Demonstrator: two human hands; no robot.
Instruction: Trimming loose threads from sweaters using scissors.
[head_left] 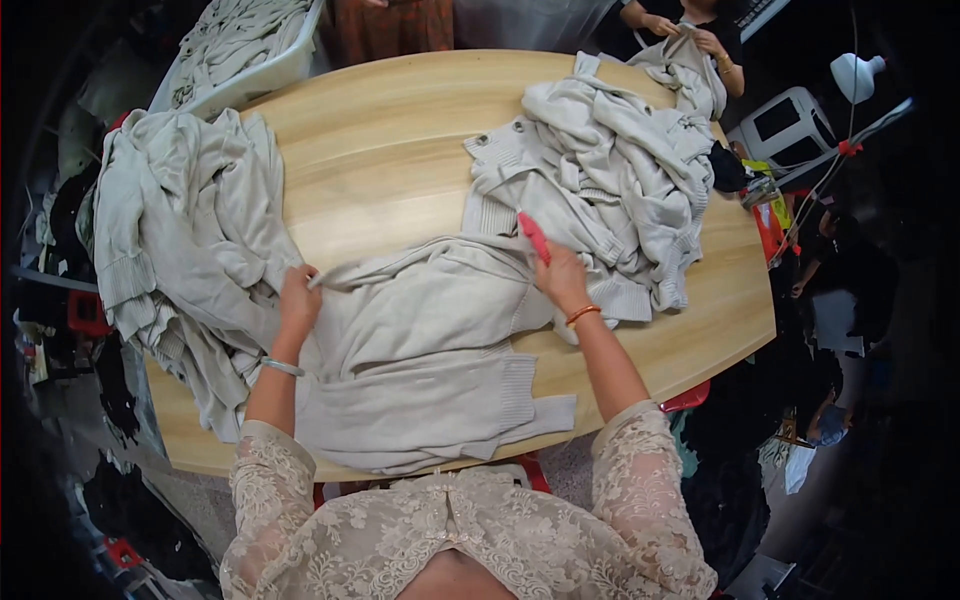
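Observation:
A light beige knitted sweater [420, 330] lies stretched across the near side of the table, its ribbed edge towards the right. At its upper left, my left hand [299, 298] is closed on a fold of the knit. My right hand [563, 280] is closed round a slim red tool [533, 237], which points up and away from me. Its exact kind is unclear. The sweater's upper right edge meets that hand; whether the fingers pinch it is hidden.
Left lies a heap of beige knitwear [190, 210]; another pile [620, 180] with buttons sits on the right of the wooden table [370, 130]. A white bin [240, 90] of garments stands at the far left. Across the table, a person's hands [690, 35] hold a similar garment.

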